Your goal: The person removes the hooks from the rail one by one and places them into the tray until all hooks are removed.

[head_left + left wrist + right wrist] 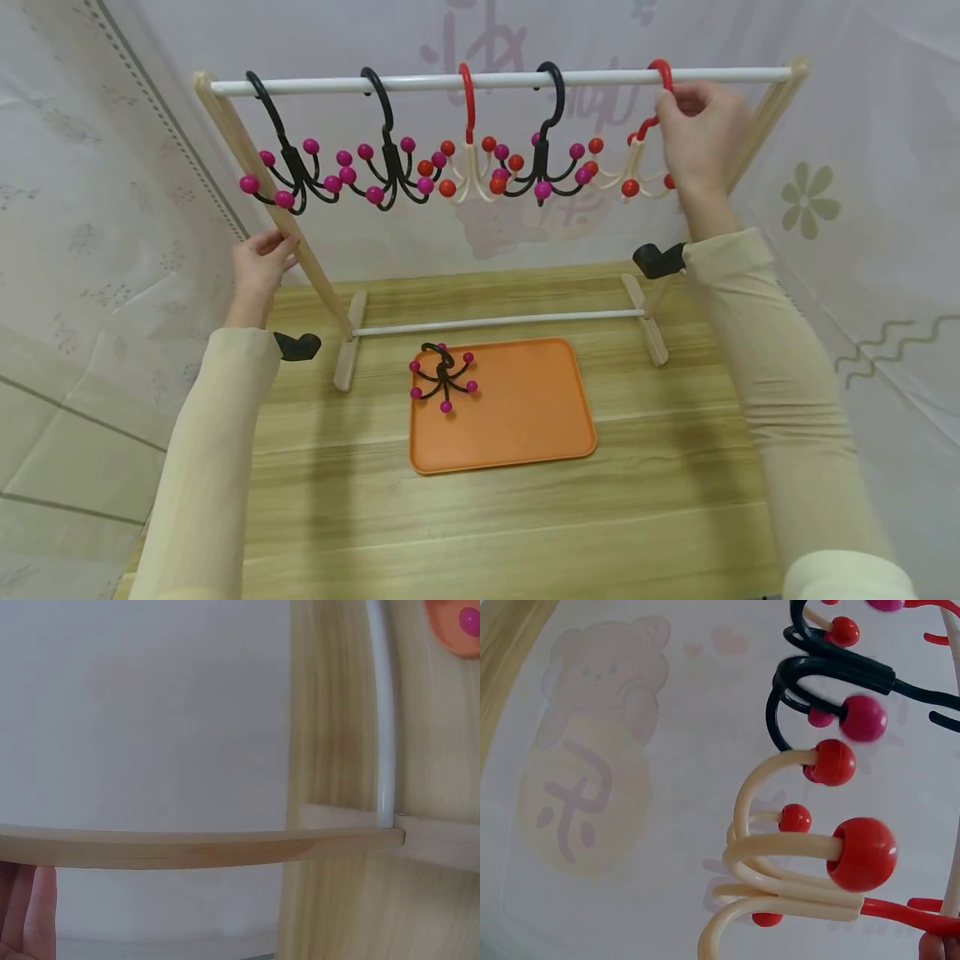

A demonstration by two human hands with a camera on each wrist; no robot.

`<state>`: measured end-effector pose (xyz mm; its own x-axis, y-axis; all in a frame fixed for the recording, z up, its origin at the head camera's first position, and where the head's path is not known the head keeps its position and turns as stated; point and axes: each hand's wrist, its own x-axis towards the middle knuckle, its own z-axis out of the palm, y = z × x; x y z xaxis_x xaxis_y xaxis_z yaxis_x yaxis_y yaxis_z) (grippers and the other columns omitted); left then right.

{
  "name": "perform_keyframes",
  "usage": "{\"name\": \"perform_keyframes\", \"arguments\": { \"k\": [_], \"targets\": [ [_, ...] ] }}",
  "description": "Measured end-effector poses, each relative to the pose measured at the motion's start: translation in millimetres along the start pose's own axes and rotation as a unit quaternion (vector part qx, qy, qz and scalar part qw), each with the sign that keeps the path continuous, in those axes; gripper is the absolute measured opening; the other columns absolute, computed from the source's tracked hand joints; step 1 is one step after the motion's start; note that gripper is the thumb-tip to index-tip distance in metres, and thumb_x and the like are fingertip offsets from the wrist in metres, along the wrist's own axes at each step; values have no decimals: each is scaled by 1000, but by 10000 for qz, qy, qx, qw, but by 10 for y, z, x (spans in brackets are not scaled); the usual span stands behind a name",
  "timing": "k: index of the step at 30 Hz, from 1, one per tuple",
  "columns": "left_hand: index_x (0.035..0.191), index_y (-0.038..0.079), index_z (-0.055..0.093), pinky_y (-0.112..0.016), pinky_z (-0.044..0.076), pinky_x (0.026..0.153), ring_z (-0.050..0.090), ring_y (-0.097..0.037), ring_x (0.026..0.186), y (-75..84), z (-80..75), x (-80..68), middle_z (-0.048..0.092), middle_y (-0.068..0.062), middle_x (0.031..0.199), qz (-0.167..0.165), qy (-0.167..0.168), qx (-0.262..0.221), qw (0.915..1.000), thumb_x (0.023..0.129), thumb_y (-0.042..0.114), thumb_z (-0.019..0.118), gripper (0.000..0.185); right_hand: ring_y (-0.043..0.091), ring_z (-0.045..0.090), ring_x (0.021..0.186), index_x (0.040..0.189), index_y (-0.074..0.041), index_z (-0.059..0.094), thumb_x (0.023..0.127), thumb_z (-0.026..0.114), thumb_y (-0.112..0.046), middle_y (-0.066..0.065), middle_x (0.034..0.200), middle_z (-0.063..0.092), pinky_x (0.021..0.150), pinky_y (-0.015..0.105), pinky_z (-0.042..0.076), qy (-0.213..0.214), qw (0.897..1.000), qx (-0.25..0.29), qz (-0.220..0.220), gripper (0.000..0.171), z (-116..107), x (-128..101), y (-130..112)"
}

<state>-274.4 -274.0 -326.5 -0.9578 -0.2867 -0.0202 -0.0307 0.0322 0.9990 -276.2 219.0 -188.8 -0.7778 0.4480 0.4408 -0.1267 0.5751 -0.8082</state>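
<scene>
Nearest the head camera are the two cream sleeves, and at the end of the right one the right hand [697, 133] has its fingers [678, 104] pinched round the red hook of the cream hanger [647, 162] at the right end of the white top rail [495, 81]. That hanger hangs with its long axis vertical, hook over the rail, its cream prongs curling outward and up to red balls. The left hand [258, 265] has its fingers curled round the slanted wooden left post [277, 217] of the rack, about midway up. Outward from the held hanger, four more hang along the rail: a black one with magenta balls [543, 158] just beside it, another cream one with a red hook [471, 162], then two black ones [390, 171] [288, 171] toward the left post, neighbours' prongs close or overlapping. The right wrist view shows what the head view cannot: the cream prongs [780, 862] and red balls [864, 853] up close, with a black prong [832, 667] right behind them, before a curtain printed with a bear. The left wrist view shows only fingertips [30, 911] under the post [202, 847] and the lower white bar [384, 712]. On the bench [675, 500] an orange tray [525, 417] lies in front of the rack's feet, one black hanger [442, 379] lying flat at its rear left corner, the rest of the tray bare. Curtains close in both sides and the back.
</scene>
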Motion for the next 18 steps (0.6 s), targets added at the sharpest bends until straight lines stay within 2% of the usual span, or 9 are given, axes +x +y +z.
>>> {"name": "perform_keyframes", "arguments": {
  "k": [3, 6, 14, 15, 18],
  "targets": [
    [122, -2, 50, -17, 46, 78, 50, -17, 102, -11, -7, -2, 56, -6, 108, -33, 1, 76, 10000, 81, 21, 63, 49, 5, 52, 73, 102, -14, 67, 85, 56, -30, -3, 88, 64, 66, 15, 44, 116, 9995, -244, -158, 26, -8, 7, 13],
    [122, -2, 49, -17, 46, 77, 51, -16, 101, -17, -5, 2, 56, -5, 107, -13, 9, 20, 10000, 81, 20, 63, 49, 6, 52, 75, 103, -13, 67, 86, 54, -30, -1, 92, 64, 69, 15, 45, 205, 9992, -221, -253, 27, -10, 18, 29],
    [121, -3, 50, -15, 47, 74, 51, -15, 99, -11, 2, 18, 57, -4, 103, 62, 54, -3, 10000, 81, 20, 63, 48, 3, 49, 76, 106, -14, 65, 87, 54, -34, -1, 96, 63, 72, 13, 42, 352, 9986, -336, -225, 30, -66, 87, 18],
    [121, -3, 50, -15, 47, 74, 51, -15, 99, -12, 2, 18, 57, -4, 103, 60, 57, 11, 10000, 81, 19, 63, 48, 3, 48, 76, 106, -13, 65, 86, 55, -33, -1, 96, 62, 73, 14, 42, 323, 9990, -227, -198, 30, -78, 99, 14],
    [121, -3, 50, -16, 47, 76, 51, -15, 99, -9, 3, 11, 57, -4, 104, 61, 65, 44, 10000, 81, 19, 63, 47, 3, 49, 76, 104, -9, 64, 85, 58, -29, 0, 92, 59, 78, 15, 42, 77, 9981, 606, 34, 28, -129, 135, -4]
  ]
}}
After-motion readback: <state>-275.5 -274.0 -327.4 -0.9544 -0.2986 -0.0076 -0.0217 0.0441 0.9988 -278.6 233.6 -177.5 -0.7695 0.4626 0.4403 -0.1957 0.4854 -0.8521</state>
